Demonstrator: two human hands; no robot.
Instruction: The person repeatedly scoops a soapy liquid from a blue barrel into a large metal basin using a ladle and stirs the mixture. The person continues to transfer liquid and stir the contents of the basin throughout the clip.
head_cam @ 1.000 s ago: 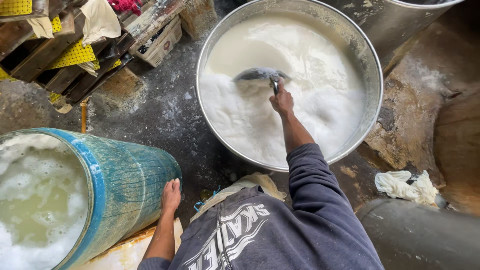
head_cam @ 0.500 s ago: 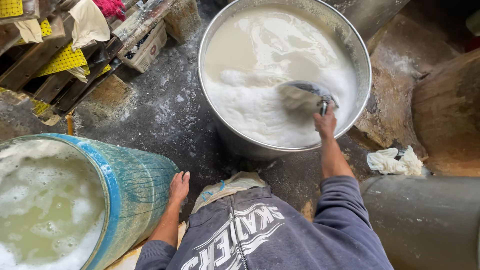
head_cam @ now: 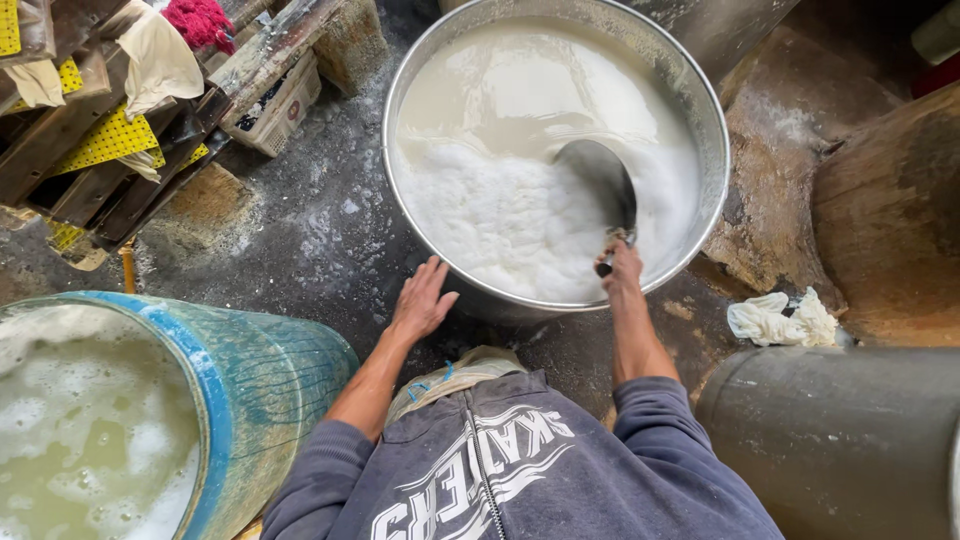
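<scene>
the right hand (head_cam: 622, 268) has its fingers closed on a metal scoop (head_cam: 600, 180) dipped in the milky, half-foamy steel vat (head_cam: 700, 90), foam unskimmed, while the left hand (head_cam: 420, 300), fingers spread, braces the rim.

left hand (head_cam: 422, 300) off barrel (head_cam: 270, 390) — toward basin (head_cam: 705, 130)

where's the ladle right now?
Head view, right of centre: the ladle sits in the big metal basin, bowl over the white foam, handle gripped by the right hand.
</scene>
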